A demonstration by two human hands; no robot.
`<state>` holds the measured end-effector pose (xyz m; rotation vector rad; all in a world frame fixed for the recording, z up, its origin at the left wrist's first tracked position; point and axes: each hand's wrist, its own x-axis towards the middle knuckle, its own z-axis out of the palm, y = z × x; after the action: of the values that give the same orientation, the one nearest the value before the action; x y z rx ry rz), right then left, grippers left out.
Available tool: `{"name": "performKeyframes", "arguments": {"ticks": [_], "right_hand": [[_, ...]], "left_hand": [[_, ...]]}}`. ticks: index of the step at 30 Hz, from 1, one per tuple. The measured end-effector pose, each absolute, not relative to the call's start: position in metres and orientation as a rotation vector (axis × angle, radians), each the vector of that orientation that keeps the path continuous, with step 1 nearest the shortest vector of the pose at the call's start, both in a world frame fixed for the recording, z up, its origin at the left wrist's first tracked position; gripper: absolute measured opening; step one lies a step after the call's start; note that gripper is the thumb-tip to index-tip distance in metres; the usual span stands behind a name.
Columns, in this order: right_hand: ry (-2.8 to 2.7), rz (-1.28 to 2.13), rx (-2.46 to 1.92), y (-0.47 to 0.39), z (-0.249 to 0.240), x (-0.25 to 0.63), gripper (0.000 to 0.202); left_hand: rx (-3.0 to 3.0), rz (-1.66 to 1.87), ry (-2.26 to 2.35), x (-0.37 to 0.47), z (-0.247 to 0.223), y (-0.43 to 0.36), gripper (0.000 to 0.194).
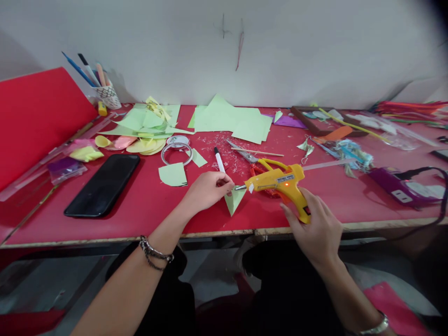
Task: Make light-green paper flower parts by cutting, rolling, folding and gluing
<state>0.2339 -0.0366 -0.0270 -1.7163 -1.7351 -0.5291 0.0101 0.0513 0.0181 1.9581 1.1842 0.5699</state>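
While the left hand point(214, 189) pinches a small folded piece of pale green paper point(234, 200) near the front edge of the red table point(147, 228), the right hand point(317, 228) is wrapped around the grip of a yellow glue gun point(276, 181), its metal nozzle at the paper's upper edge beside the left fingertips. The two hands are apart, with the front of the gun between them. A small light glows orange on the gun's side, and a translucent glue stick point(329, 164) sticks out of its back. Just beyond the left hand lies a marker point(220, 159) with a black cap; scissors point(247, 153) and a thin wooden stick point(261, 152) lie behind the gun. A roll of tape point(177, 154) and a cut green piece point(173, 174) sit to the left, then a black phone point(103, 185). Larger green sheets point(227, 116) lie toward the wall.
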Motion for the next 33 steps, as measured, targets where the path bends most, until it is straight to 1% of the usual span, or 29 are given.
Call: {"name": "performKeyframes", "arguments": {"ticks": [26, 33], "right_hand": [[-1.749, -0.514, -1.723, -0.0375, -0.0261, 0.2336, 0.037], [-1.753, -0.519, -1.708, -0.0369, -0.0261, 0.2341, 0.038]], "left_hand": [[1.933, 0.561, 1.166, 0.0102, 0.0176, 0.0510, 0.022], [1.944, 0.566, 1.160, 0.0106, 0.0179, 0.0512, 0.021]]}}
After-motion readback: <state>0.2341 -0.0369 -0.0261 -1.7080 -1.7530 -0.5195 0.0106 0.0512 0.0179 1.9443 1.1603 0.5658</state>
